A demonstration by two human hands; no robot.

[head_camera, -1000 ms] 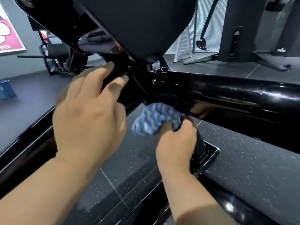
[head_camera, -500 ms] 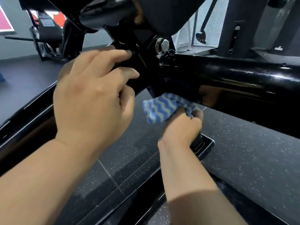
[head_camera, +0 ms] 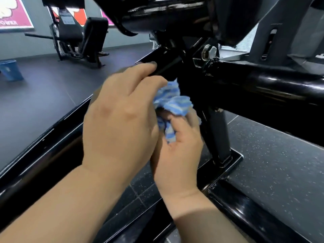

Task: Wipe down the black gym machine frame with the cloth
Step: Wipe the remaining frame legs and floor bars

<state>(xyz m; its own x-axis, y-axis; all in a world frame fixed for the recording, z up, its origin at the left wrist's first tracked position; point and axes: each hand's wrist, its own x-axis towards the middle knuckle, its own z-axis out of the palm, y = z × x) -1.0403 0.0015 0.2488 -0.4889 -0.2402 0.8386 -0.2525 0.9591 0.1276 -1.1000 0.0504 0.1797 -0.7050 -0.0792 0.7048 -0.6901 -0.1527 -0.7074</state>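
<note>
The black gym machine frame fills the view: a glossy horizontal tube on the right, a slanted post on a base plate, and a joint with a silver bolt. A blue-and-white striped cloth is bunched just below the joint, against the post. My right hand holds it from underneath, thumb pressed on the cloth. My left hand is just left of the cloth, its fingers bent over a black frame bar. Its thumb is hidden.
Low black frame rails run along the left and across the bottom right. The floor is dark speckled tile. Further back stand another gym machine and a blue bin. A pink poster hangs on the wall.
My right hand has lifted the cloth from near the post's foot up to the joint and turned palm-up. My left hand has stayed on the frame bar.
</note>
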